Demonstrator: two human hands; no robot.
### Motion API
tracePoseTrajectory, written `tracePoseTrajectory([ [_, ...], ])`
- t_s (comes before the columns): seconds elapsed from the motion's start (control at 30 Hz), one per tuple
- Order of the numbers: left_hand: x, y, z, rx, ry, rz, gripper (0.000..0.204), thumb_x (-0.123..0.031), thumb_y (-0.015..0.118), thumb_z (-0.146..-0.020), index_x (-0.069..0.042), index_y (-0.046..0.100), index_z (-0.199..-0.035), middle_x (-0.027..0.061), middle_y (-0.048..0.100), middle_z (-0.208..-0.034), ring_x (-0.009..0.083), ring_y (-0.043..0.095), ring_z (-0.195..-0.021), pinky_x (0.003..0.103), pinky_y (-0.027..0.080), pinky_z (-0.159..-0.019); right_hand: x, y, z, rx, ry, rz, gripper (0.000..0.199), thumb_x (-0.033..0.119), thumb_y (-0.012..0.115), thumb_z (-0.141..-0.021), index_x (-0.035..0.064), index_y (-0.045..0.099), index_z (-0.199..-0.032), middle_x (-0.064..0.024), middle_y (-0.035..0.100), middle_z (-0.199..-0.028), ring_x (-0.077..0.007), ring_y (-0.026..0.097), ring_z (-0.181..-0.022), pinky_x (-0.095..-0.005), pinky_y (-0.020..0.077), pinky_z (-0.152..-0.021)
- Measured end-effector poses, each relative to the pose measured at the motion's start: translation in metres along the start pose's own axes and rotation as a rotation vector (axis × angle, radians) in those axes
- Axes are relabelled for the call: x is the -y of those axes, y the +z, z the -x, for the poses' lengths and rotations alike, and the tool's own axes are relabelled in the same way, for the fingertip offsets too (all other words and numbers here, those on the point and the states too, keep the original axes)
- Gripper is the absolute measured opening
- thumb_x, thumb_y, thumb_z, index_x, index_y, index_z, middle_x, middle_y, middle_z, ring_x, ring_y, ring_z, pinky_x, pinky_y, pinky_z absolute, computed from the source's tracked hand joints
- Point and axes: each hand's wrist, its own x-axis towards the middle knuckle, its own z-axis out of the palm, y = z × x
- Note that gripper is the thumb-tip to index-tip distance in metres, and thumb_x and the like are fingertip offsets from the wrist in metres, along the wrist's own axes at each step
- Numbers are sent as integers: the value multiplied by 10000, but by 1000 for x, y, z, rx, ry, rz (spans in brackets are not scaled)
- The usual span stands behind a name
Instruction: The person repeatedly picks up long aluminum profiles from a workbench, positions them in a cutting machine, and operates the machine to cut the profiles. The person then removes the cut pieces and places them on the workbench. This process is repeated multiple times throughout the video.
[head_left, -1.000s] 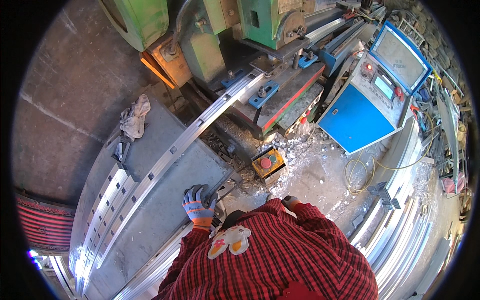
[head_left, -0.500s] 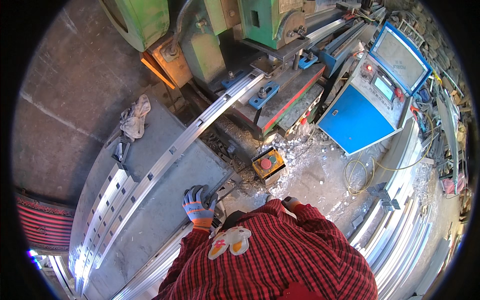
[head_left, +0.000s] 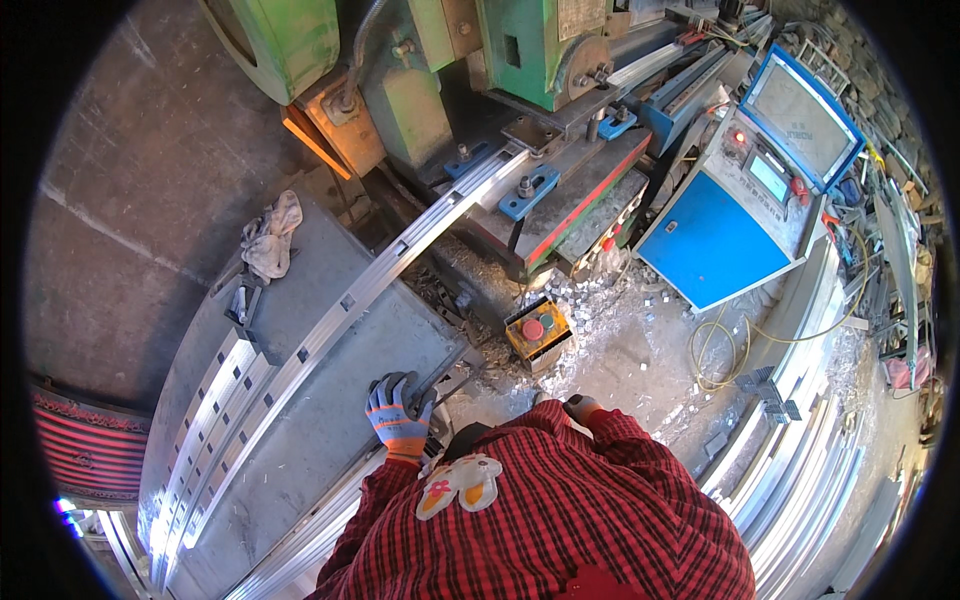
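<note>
My left hand (head_left: 398, 412), in a grey and orange work glove, rests on the near corner of the grey metal table (head_left: 360, 370). Its fingers are apart and hold nothing. My right hand (head_left: 582, 408), in a dark glove, shows only partly beyond my plaid sleeve, near my body; its fingers are mostly hidden. A long silver metal profile (head_left: 372, 287) with square holes runs across the table and in under the head of a green press (head_left: 520, 55). More punched profiles (head_left: 208, 412) lie at the table's left side.
A yellow button box (head_left: 537, 333) with a red button stands on the floor among metal scraps. To the right is a blue control cabinet (head_left: 715, 240) with a screen. Several profiles (head_left: 800, 470) lie stacked at the lower right. A rag (head_left: 270, 237) lies on the table.
</note>
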Motion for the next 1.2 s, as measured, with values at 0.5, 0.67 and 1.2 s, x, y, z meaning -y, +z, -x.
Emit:
tracePoseTrajectory([
  [0.5, 1, 1, 1, 3, 6, 1, 602, -374, 827, -702, -160, 616, -1223, 68, 565, -1278, 335, 480, -1247, 509, 337, -1081, -6, 5, -3, -7, -1, -13, 519, 519, 514, -906, 89, 731, -1099, -207, 706, -1118, -389, 653, -1092, -467, 500, -942],
  [0.67, 0, 0, 1, 7, -2, -10, 597, -366, 827, -702, -156, 615, -1219, 68, 565, -1276, 329, 484, -1245, 509, 338, -1081, -6, 4, -5, -1, -1, 30, 535, 531, 504, -898, 91, 730, -1102, -205, 708, -1112, -390, 650, -1102, -467, 502, -942],
  [1.2, -3, -2, -2, 8, 13, -4, 585, -361, 826, -704, -156, 617, -1210, 68, 570, -1260, 322, 494, -1227, 509, 339, -1083, -10, 5, -6, 0, 5, 50, 481, 495, 544, -915, 103, 729, -1122, -179, 720, -1110, -357, 665, -1083, -435, 508, -936],
])
